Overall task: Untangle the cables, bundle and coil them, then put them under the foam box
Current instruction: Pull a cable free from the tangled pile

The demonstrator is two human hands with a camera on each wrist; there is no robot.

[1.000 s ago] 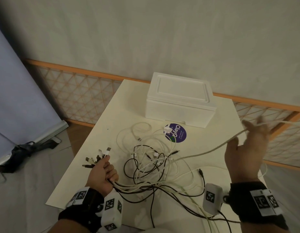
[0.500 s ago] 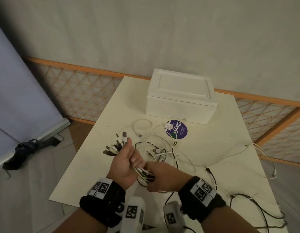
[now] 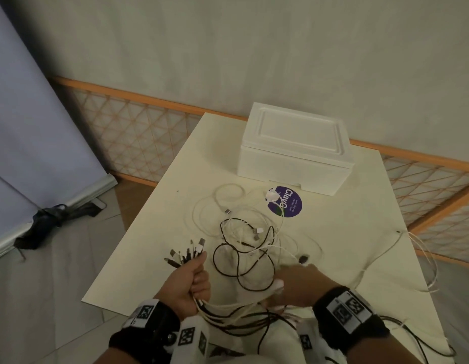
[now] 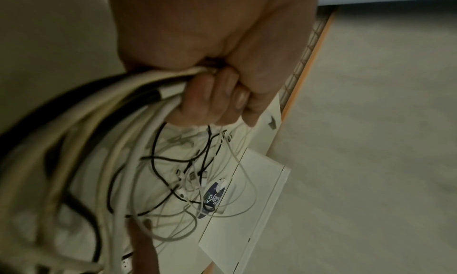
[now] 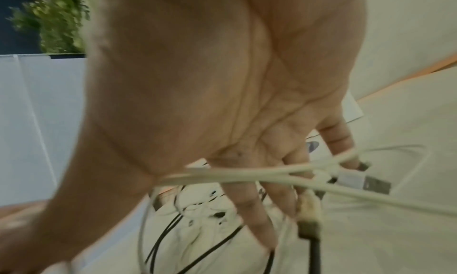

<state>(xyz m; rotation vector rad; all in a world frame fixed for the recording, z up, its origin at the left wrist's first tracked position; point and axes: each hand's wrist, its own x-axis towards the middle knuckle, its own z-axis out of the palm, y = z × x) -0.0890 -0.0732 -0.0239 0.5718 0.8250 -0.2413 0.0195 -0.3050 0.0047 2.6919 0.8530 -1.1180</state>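
Observation:
My left hand [image 3: 191, 282] grips a bundle of white and black cables [image 3: 228, 311] in a fist, and several plugs [image 3: 186, 253] fan out above the thumb. The left wrist view shows its fingers [image 4: 210, 102] curled round the bundle [image 4: 111, 102]. My right hand [image 3: 296, 282] lies over the same cables a little to the right. Its fingers [image 5: 247, 210] are straight and spread, and white cables [image 5: 247, 174] run across them beside a USB plug [image 5: 366, 182]. A loose tangle [image 3: 249, 240] lies mid-table. The white foam box [image 3: 293, 153] stands shut at the far end.
A round purple sticker [image 3: 286, 202] lies on the cream table [image 3: 162, 232] in front of the box. Some cables [image 3: 425, 258] hang over the right table edge. An orange lattice fence [image 3: 139, 135] runs behind, and a grey-blue panel [image 3: 31, 127] stands at the left.
A second ago my right hand was raised at the right, pulling a white cable. It then met the left hand at the bundle and has now slid right along the cables.

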